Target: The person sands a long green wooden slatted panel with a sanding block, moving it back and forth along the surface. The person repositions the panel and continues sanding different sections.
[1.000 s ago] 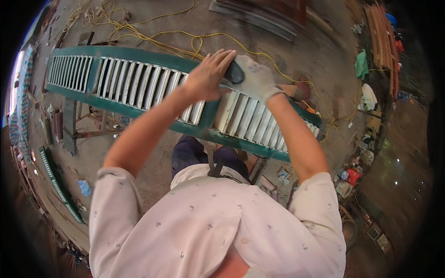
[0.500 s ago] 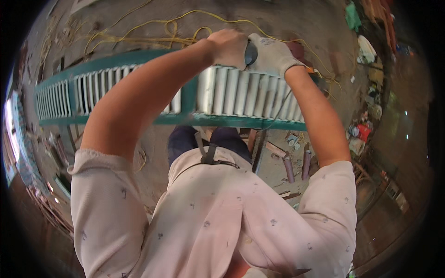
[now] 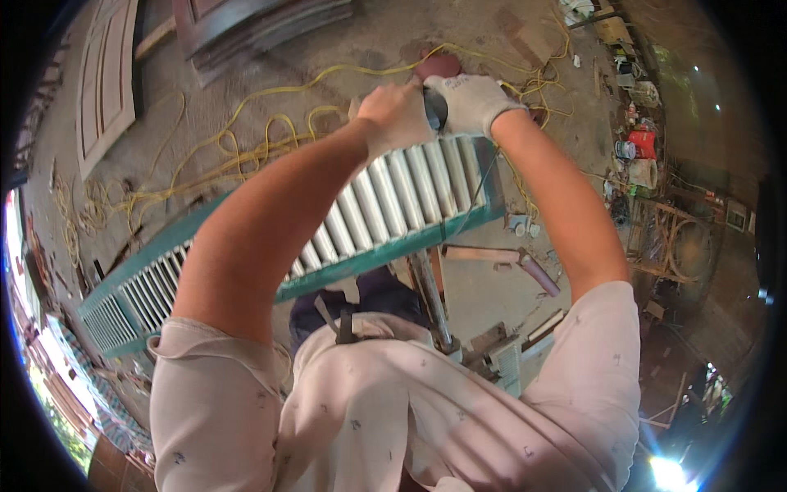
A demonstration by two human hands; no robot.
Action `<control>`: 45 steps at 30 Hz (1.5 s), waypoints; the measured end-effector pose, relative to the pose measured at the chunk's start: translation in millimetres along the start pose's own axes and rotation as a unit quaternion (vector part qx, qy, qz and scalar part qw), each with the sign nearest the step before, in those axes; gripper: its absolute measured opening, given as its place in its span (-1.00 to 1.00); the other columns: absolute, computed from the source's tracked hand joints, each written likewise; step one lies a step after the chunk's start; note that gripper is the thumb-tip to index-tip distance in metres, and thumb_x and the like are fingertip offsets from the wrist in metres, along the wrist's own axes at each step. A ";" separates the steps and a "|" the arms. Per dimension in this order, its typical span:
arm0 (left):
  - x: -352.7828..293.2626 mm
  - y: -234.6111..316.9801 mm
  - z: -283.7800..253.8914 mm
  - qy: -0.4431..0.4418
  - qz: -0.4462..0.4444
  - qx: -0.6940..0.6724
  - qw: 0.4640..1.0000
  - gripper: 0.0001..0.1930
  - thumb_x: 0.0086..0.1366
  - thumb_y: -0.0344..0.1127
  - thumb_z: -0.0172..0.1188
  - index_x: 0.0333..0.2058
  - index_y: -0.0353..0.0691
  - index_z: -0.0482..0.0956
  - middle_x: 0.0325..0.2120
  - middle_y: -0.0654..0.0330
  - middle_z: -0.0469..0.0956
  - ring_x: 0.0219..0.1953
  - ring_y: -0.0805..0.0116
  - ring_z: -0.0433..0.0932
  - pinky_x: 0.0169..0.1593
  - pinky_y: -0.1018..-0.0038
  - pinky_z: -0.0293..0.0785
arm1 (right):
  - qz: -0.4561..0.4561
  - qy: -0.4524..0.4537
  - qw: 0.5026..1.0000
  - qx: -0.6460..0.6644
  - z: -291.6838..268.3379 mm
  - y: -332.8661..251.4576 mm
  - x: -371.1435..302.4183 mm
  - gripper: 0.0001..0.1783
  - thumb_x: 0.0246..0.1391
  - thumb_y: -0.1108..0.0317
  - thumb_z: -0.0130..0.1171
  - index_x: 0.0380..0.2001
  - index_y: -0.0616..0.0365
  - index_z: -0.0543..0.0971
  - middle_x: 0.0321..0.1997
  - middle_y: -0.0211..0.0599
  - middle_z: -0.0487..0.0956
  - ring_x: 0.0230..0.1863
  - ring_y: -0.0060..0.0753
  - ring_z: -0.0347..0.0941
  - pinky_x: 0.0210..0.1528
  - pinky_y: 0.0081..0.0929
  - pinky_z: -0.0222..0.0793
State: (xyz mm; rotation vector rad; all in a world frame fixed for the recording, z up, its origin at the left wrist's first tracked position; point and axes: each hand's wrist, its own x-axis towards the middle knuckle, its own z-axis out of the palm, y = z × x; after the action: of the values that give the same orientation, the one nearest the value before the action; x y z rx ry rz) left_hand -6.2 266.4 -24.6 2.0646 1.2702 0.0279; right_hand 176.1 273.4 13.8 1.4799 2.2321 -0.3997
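A long louvered shutter panel [image 3: 393, 201] with a green frame and pale slats lies across in front of me, its right end nearer the far side. Over its far edge, near that right end, my two hands meet. My left hand [image 3: 395, 115] is closed, fingers curled down, with some pale cloth showing at it. Beside it, my right hand [image 3: 471, 102] wears a pale glove and is closed too. Between them shows the rounded end of a dark grey tool [image 3: 435, 108]; the rest is hidden by my hands, so its kind is unclear.
A yellow cord [image 3: 328, 75] loops over the floor beyond the panel, near a maroon object [image 3: 438, 66]. Brown panels [image 3: 246, 33] lie at the far left. Under the shutter is a support leg [image 3: 430, 299]. Clutter with a red container [image 3: 642, 144] lines the right side.
The view has turned, so the shutter now slants and its right end shows. Both hands, still together on the tool, have moved along the panel to its right end.
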 end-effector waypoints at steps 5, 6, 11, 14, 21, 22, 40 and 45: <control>56.2 25.1 44.3 0.050 0.064 0.031 0.996 -0.26 0.09 0.12 0.43 0.18 -0.23 0.66 0.05 -0.16 0.73 0.15 -0.12 0.70 0.26 0.15 0.60 | 0.014 0.043 0.998 0.039 14.8 55.8 -16.2 -0.42 -0.01 -0.02 0.46 0.05 -0.04 0.59 0.03 0.00 0.76 0.07 0.13 0.71 0.11 0.07 0.61; 59.6 4.0 58.5 0.095 0.062 0.010 0.994 -0.25 0.08 0.12 0.43 0.18 -0.23 0.65 0.07 -0.16 0.72 0.17 -0.12 0.69 0.27 0.14 0.58 | -0.005 0.056 0.997 0.054 10.0 49.7 -7.0 -0.43 0.00 -0.01 0.46 0.04 -0.02 0.59 0.02 0.01 0.76 0.07 0.13 0.71 0.11 0.07 0.61; 65.7 -21.2 56.6 0.050 0.053 0.000 0.997 -0.58 0.40 -0.20 0.19 0.20 -0.10 0.65 0.04 -0.08 0.75 0.13 -0.11 0.71 0.22 0.08 0.58 | 0.028 0.095 0.991 0.091 31.2 37.5 -0.9 -0.48 0.03 0.03 0.43 -0.03 0.08 0.58 0.01 0.11 0.74 0.07 0.16 0.71 0.10 0.05 0.61; 27.5 -36.3 25.6 0.022 0.009 0.094 0.995 -0.68 0.43 -0.31 0.10 0.06 -0.10 0.72 -0.07 -0.03 0.78 0.08 -0.07 0.72 0.11 0.05 0.67 | -0.009 0.060 0.992 0.107 14.1 -9.5 7.1 -0.39 0.01 0.06 0.45 0.04 0.18 0.53 0.06 0.21 0.72 0.10 0.19 0.70 0.13 0.07 0.62; -67.4 -162.6 5.6 0.061 0.168 0.042 0.983 -0.48 0.26 -0.42 0.27 0.23 -0.25 0.54 0.05 -0.13 0.73 0.19 -0.10 0.68 0.20 0.09 0.60 | -0.085 0.185 0.970 0.133 23.5 -118.4 28.6 -0.37 0.02 0.14 0.39 0.14 0.17 0.53 0.00 0.12 0.75 0.04 0.23 0.72 0.12 0.07 0.62; -82.7 -135.2 -2.6 -0.023 0.015 0.037 0.999 -0.44 0.24 -0.38 0.33 0.24 -0.21 0.52 0.01 -0.12 0.74 0.13 -0.13 0.71 0.16 0.07 0.63 | -0.113 0.235 0.948 0.181 40.9 -120.2 26.8 -0.36 0.04 0.10 0.41 0.16 0.13 0.54 0.07 0.03 0.74 0.10 0.16 0.70 0.15 0.05 0.55; -29.4 -10.3 -10.1 0.005 0.087 0.071 0.994 -0.25 0.08 -0.13 0.60 0.25 -0.21 0.56 0.07 -0.13 0.70 0.17 -0.08 0.69 0.24 0.13 0.58 | 0.407 0.371 0.803 0.229 241.3 -99.9 -133.5 -0.41 0.05 0.17 0.51 0.13 0.10 0.61 0.37 -0.05 0.51 0.42 0.21 0.38 0.46 0.08 0.30; 11.8 18.7 8.4 0.007 0.081 0.104 0.991 -0.20 0.07 -0.08 0.61 0.25 -0.29 0.58 0.05 -0.09 0.73 0.13 -0.04 0.71 0.24 0.16 0.58 | 0.406 0.423 0.763 0.273 259.8 -100.0 -140.5 -0.79 0.20 0.22 0.40 -0.18 0.06 0.70 0.10 -0.12 0.67 0.21 0.02 0.56 0.25 -0.05 0.46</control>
State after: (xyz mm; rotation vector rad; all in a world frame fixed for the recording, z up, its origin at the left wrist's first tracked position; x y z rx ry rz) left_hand 17.5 266.1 -24.1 2.3470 1.1518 -0.0170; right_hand 181.4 2.5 -140.6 3.2518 1.7124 -0.0620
